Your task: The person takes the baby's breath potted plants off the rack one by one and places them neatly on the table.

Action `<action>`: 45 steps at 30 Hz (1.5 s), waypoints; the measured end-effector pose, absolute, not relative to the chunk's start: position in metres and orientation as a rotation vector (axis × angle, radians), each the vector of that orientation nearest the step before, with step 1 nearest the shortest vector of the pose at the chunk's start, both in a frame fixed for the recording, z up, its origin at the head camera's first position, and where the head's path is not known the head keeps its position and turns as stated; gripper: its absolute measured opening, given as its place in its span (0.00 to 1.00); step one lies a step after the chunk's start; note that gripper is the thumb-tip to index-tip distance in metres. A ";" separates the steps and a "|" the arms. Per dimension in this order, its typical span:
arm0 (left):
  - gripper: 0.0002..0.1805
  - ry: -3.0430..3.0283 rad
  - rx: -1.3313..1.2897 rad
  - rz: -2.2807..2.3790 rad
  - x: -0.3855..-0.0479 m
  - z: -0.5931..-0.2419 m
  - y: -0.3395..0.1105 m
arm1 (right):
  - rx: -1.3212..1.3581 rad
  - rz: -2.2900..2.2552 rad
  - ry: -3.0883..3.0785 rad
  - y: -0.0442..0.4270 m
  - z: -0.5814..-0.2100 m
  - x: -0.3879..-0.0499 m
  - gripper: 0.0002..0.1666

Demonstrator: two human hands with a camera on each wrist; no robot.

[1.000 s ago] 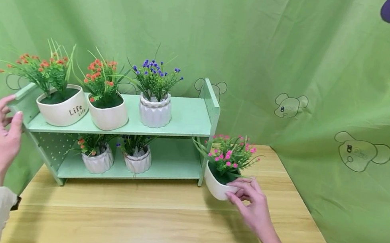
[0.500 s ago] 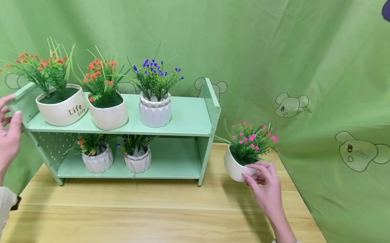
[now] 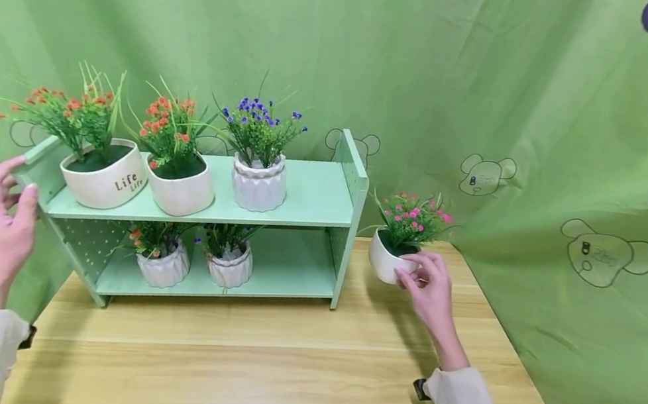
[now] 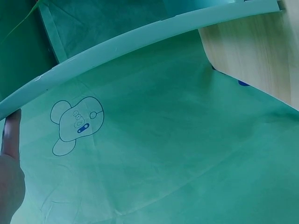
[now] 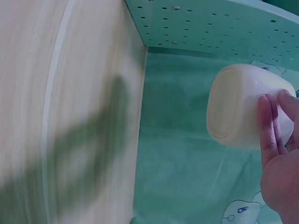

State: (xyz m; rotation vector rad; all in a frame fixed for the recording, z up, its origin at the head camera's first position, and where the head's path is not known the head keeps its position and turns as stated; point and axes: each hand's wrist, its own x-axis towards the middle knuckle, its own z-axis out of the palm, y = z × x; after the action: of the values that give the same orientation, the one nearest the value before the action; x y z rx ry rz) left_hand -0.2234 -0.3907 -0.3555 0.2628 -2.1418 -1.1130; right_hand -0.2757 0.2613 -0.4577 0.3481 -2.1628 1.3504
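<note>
Green curtain (image 3: 434, 74) hung behind the wooden tabletop (image 3: 257, 368) where I stood. Head view: the left hand (image 3: 2, 232), thumb and fingers apart, touched the left end of the green shelf (image 3: 316, 191); the right hand (image 3: 430, 291) pinched the white pot of pink flowers (image 3: 383, 262), raised just right of the shelf. Left wrist view: one finger met the shelf's edge. Right wrist view: fingers clasped the pot, its base showing against the curtain.

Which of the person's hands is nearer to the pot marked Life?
Left. The left hand touches the left end of the green rack, close beside the pot marked Life; the right hand is beyond the rack's other end, holding the pink-flowered pot.
</note>
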 end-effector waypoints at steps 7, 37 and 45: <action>0.27 -2.136 0.256 -1.100 -0.225 -0.356 -0.389 | 0.339 1.363 -2.193 0.269 -0.482 -0.301 0.16; 0.28 -2.135 0.270 -1.137 -0.226 -0.356 -0.390 | 0.161 1.530 -2.389 0.251 -0.528 -0.331 0.18; 0.27 -2.109 0.240 -1.112 -0.226 -0.359 -0.393 | 0.128 1.608 -2.383 0.245 -0.532 -0.333 0.18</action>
State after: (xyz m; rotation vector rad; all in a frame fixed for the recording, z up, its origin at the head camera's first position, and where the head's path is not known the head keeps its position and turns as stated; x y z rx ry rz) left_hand -0.2265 -0.3929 -0.3587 0.2401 -2.1087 -1.1117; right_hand -0.3326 0.2454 -0.5323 0.1280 -2.3830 1.6079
